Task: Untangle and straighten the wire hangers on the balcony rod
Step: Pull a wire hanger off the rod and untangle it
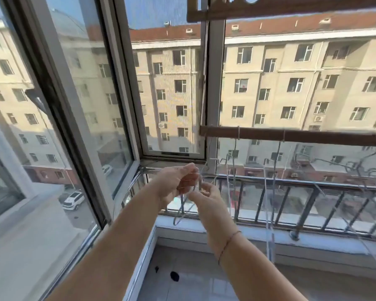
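I'm seeing two hands: left hand [178, 181] and right hand [206, 197] both pinching one wire hanger [182, 210] below one brown rod [291, 135], beside balcony windows.

sunlit windows [78, 101], perhaps tiled floor [204, 285]

Both hands up in front of the window: left hand [178, 181] and right hand [206, 199] pinch a thin wire hanger [183, 210] between them, its loop dangling below. More hangers [269, 192] hang off the brown rod [313, 136], pretty blurry.
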The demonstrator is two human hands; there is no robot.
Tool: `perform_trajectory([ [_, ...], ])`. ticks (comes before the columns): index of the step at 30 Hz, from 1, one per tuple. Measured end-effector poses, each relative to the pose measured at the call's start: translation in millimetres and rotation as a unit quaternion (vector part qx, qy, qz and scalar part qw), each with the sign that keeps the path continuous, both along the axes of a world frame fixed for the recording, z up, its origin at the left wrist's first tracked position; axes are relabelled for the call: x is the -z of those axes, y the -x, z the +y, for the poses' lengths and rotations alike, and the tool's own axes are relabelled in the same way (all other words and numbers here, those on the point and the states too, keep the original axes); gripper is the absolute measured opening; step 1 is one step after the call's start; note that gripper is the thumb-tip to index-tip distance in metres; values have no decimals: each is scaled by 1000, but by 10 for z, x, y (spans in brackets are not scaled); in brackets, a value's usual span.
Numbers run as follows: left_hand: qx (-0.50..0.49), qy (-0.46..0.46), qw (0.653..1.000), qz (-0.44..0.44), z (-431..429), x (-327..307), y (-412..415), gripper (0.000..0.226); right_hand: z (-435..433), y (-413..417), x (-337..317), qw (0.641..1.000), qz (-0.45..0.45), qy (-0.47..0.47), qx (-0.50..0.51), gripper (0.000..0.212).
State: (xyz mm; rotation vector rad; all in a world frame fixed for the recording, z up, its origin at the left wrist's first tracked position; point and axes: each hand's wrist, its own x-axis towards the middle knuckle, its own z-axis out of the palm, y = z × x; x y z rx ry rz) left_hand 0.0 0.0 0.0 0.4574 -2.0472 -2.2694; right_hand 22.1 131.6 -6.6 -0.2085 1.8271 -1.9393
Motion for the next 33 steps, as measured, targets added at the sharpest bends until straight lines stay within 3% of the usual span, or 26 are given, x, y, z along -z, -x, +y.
perform_trajectory([
  [7, 122, -81, 989, -4, -124, -94, 247, 19, -279, 36, 29, 997, -7, 19, 72, 14],
  [10, 183, -115, 976, 1, -179, -131, 374, 29, -322, 62, -8, 989, 31, 47, 134, 15],
  [13, 202, -144, 969, 0, -184, -192, 518, 19, -376, 165, -74, 983, 71, 29, 167, 17],
  [16, 189, -152, 970, -14, -172, -220, 692, 9, -402, 291, -120, 979, 80, 26, 184, 17],
  [22, 126, -155, 978, -59, -126, -80, 865, 24, -384, 340, -46, 982, 74, -4, 175, 18],
  [28, 67, -135, 985, -85, -355, 136, 751, 16, -357, 304, 188, 982, 68, -55, 169, 20],
  [33, 15, -13, 999, -50, -615, 226, 583, 7, -409, 286, 221, 985, 82, -63, 139, 23],
])
